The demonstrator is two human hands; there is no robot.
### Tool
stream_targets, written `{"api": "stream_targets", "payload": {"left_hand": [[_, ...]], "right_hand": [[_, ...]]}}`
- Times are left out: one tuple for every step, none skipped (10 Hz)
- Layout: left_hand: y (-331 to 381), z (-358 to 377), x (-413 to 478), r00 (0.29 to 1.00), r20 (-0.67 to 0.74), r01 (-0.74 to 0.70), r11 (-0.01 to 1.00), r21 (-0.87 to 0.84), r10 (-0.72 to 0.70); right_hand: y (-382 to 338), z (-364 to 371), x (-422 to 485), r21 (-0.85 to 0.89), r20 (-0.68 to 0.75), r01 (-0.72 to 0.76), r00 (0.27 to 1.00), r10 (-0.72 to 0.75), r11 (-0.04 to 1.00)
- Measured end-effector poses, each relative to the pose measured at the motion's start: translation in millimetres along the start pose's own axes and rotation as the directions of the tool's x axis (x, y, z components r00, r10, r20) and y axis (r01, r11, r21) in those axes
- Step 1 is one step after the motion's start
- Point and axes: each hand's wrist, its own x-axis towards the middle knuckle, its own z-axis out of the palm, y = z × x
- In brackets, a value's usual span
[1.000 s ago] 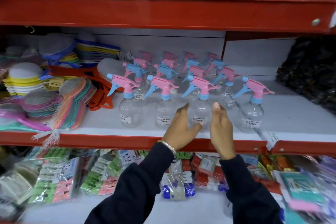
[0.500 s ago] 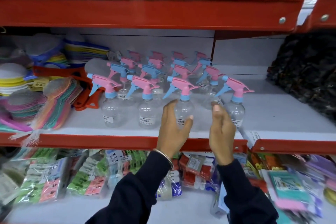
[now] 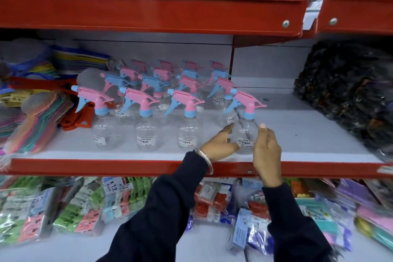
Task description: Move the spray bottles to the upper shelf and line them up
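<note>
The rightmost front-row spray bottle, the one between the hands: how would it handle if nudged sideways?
The bottle looks clear and empty, so probably light and easy to slide. Its pink trigger head sits high on a narrow neck, so a high push might tip it rather than slide it. With the left hand and right hand flanking its body low, a low nudge seems safer.

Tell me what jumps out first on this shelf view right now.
Rows of clear spray bottles with pink and blue trigger heads fill the middle shelf, framed by bright red shelf edges. At the front row's right end, the left hand and right hand flank the rightmost bottle.
</note>
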Motion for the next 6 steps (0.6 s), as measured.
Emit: {"api": "stream_targets", "payload": {"left_hand": [[-11,-1,-7,0.998,-0.066,0.006,1.0,0.009,-0.005],[-17,-4,-12,0.99,-0.138,0.017,1.0,0.016,-0.015],[-18,-8,-14,0.986,-0.167,0.028,0.999,0.023,-0.024],[-17,-9,-18,0.985,-0.17,0.045,0.998,0.035,-0.039],[-16,-10,-25,0.983,-0.184,0.018,0.999,0.043,-0.01],[-15,-10,-40,0.925,-0.353,-0.131,0.99,0.062,0.144]], "right_hand": [[0,2,3,0.047,0.056,0.013,0.998,-0.016,0.999],[-2,8,4,0.099,0.125,-0.026,0.992,0.013,0.995],[-3,11,3,0.1,0.126,-0.03,0.992,0.017,0.994],[-8,12,-1,0.101,0.136,-0.036,0.991,0.022,0.994],[-12,10,-9,0.114,0.102,0.017,0.994,-0.028,0.993],[-7,-2,-31,0.155,-0.033,0.094,0.995,-0.09,0.983]]}}
